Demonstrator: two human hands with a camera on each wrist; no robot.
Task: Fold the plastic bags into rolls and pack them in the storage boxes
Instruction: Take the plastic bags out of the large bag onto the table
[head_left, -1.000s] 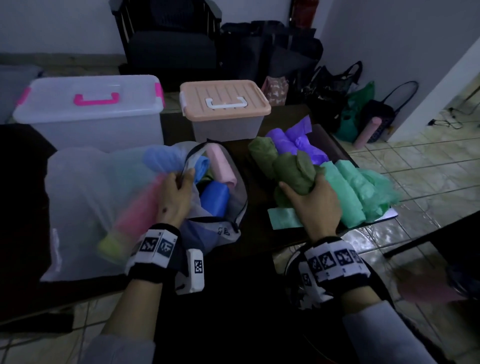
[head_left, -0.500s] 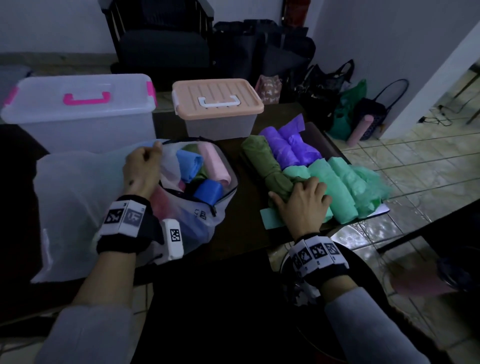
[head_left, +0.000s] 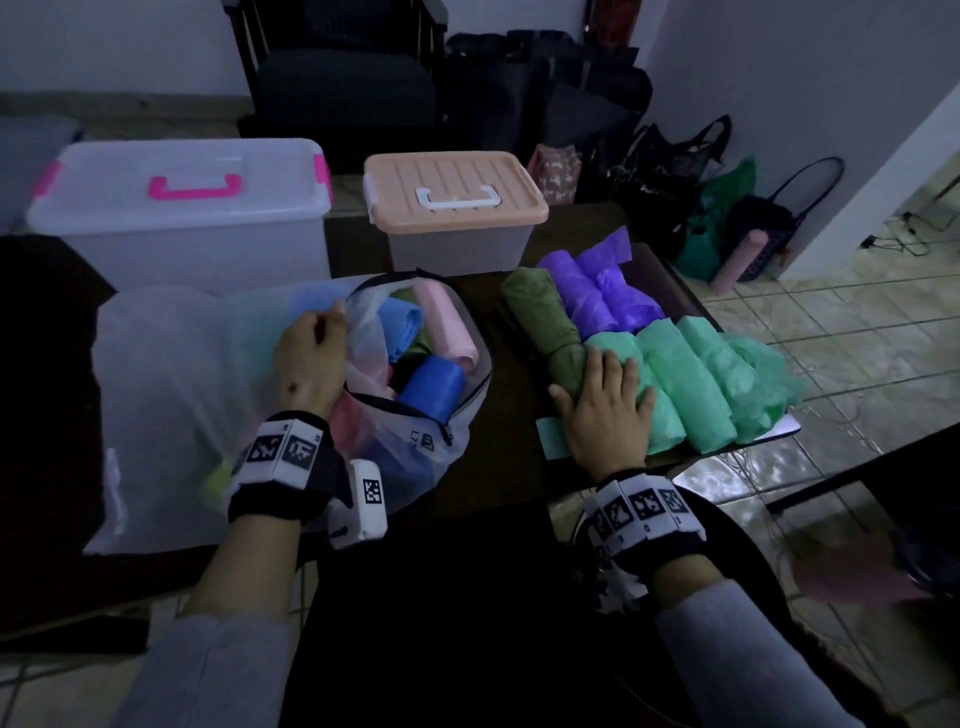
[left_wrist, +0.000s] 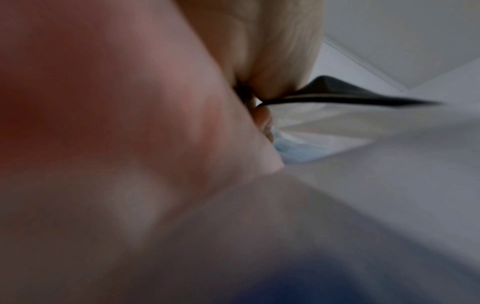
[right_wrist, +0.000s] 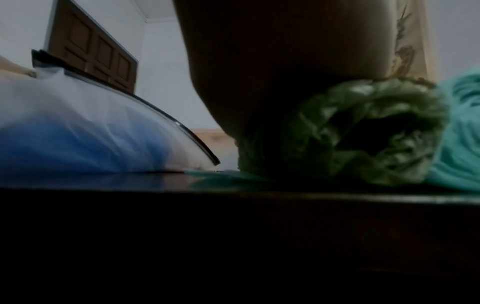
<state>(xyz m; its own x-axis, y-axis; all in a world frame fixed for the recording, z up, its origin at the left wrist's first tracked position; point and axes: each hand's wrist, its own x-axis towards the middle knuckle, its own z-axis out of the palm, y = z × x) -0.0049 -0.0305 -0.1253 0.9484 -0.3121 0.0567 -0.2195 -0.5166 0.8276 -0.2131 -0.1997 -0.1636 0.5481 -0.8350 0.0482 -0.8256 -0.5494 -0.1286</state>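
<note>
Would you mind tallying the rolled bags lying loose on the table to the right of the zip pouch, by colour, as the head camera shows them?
Olive green rolls: 2, the nearer one under the right hand
Purple rolls: 2
Mint green rolls: 3, plus loose mint plastic at the far right that I have not counted
Total: 7

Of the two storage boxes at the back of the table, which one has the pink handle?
The larger clear storage box on the left: its handle and side latches are bright pink. The smaller peach-lidded box beside it has a white handle.
</note>
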